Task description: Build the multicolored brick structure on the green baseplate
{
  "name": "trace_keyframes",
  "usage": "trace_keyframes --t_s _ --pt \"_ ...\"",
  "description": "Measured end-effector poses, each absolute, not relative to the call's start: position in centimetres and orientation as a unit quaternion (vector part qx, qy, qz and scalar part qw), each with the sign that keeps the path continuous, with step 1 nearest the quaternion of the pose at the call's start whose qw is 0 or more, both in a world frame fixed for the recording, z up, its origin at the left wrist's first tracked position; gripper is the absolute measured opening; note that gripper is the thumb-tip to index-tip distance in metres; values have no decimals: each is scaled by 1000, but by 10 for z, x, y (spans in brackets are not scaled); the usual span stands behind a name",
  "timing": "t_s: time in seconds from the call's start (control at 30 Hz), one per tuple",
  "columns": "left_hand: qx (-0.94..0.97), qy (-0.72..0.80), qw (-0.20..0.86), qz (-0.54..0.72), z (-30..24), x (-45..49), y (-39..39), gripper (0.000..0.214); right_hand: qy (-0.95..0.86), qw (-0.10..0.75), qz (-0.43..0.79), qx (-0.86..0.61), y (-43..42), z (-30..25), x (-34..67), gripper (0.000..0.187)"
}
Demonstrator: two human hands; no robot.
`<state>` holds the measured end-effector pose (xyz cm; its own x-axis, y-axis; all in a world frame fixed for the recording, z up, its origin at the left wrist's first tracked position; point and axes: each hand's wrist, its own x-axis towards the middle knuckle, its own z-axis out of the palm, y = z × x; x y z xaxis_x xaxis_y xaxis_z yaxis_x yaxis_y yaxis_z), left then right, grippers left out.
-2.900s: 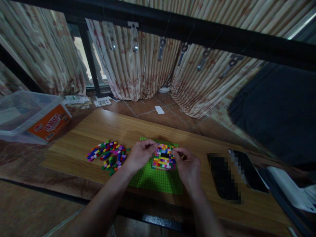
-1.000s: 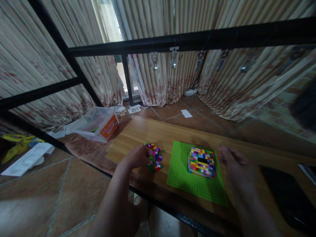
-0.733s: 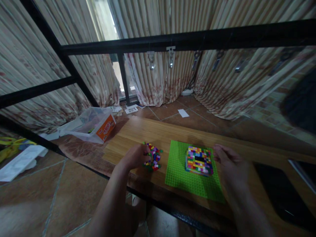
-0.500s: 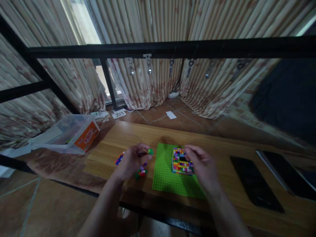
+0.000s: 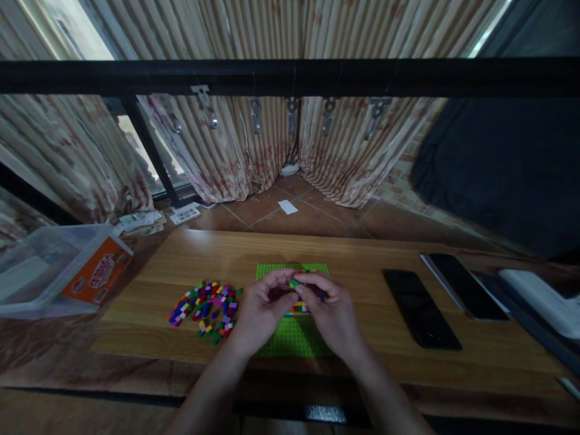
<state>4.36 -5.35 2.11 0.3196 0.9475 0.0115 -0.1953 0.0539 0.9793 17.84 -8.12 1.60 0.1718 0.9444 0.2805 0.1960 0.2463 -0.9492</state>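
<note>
My left hand (image 5: 265, 308) and my right hand (image 5: 333, 308) meet over the green baseplate (image 5: 292, 341). Between their fingertips is a small green toy brick (image 5: 294, 283), pinched from both sides. Under the hands stands a block of many-coloured toy bricks (image 5: 299, 308) on the baseplate, mostly hidden by my fingers. To the left of my left hand a loose pile of small coloured bricks (image 5: 206, 308) lies on the wooden table.
On the wooden table (image 5: 149, 326), a black phone (image 5: 421, 308) lies at the right, with another dark device (image 5: 466, 287) behind it. A white object (image 5: 541, 302) sits at the far right. A clear plastic bin (image 5: 49, 302) with an orange label stands at the left.
My left hand has moved right from beside the pile, carrying the green brick to my right hand. My right hand has shifted to meet it. The view has turned right.
</note>
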Motion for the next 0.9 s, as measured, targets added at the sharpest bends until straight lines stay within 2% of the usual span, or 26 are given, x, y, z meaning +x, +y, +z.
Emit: trace_keyframes --t_s 0.17,0.47,0.67,0.9 --pt "463 378 667 444 18 55 -51 16 -588 520 315 -534 -83 15 193 24" --pt "361 386 718 453 22 63 -49 20 -479 595 460 -452 -82 18 206 25" --pt "291 388 729 483 24 56 -41 19 -388 627 439 -514 -79 7 238 19" --pt "230 437 707 506 21 49 -30 15 -410 572 403 -585 -80 -6 244 20"
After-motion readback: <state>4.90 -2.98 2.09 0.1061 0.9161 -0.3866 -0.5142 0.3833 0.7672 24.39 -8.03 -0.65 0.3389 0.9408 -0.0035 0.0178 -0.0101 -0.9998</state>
